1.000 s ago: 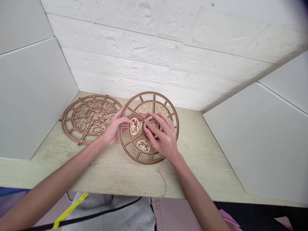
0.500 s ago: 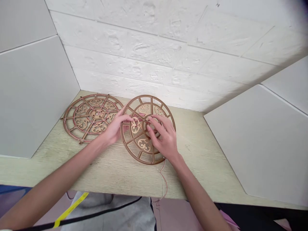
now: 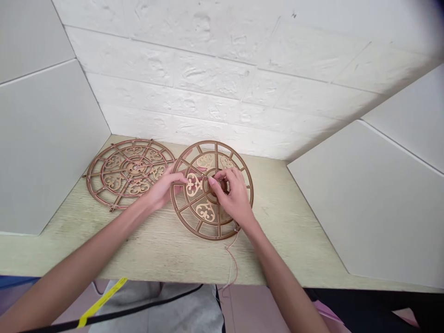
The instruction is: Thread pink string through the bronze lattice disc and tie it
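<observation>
A round brown openwork frame (image 3: 178,210), like a wheel with spokes and gold scroll ornaments, is held tilted up above the table. My left hand (image 3: 163,188) grips its left side, thumb in front and fingers behind. At the hub, my right hand (image 3: 235,196) has thumb and forefinger pinched together; what lies between them is too small to make out. Pink and white threads (image 3: 236,266) trail from the frame's lower right edge over the table front. To the left, a second round frame (image 3: 120,205) with pink thread or wire along its rings lies flat.
Both frames are over a pale wooden table (image 3: 277,222). A white brick-patterned wall (image 3: 208,88) rises behind it. White panels flank the table at left (image 3: 45,152) and right (image 3: 374,203). A black cord (image 3: 156,303) with a yellow tag crosses below the front edge.
My right thumb and forefinger have come together at the hub, where the fingers were more spread. The left hand keeps its grip. The whole view has shifted slightly.
</observation>
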The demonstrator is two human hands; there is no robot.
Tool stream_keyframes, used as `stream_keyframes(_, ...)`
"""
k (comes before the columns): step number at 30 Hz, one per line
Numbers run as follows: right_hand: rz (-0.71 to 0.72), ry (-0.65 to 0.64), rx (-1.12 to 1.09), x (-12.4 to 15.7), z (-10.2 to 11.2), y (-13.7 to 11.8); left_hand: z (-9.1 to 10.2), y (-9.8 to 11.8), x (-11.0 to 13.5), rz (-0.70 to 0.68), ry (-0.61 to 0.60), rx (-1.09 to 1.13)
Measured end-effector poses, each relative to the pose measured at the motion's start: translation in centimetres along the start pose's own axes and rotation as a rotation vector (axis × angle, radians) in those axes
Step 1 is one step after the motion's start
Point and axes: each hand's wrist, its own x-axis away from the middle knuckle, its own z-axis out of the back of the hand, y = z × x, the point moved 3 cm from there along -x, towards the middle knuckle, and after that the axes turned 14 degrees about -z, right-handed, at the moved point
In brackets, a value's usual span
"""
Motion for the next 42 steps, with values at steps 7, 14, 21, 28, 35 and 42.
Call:
stream_keyframes(7,0.069,0.013,0.023,0.1,0.1,-0.3,-0.3,0.2,0.3,-0.023,-0.016,-0.003)
stream_keyframes(14,-0.077,-0.088,-0.224,0.0,0.6,-0.5,-0.3,0.1,0.3,-0.030,0.043,0.010)
stream_keyframes(21,-0.145,-0.074,-0.233,-0.1,0.7,-0.1,-0.3,0.3,0.5,-0.013,0.088,-0.028)
stream_keyframes(28,-0.164,-0.027,-0.137,0.0,0.7,-0.3,-0.7,0.3,0.6,-0.041,0.010,-0.082)
stream_keyframes(35,-0.189,0.025,-0.127,0.0,0.9,-0.8,-1.3,0.4,0.9,-0.046,-0.025,-0.071)
stream_keyframes(42,-0.229,-0.022,-0.157,0.0,0.7,-0.3,-1.6,0.7,1.1,-0.053,-0.091,-0.055)
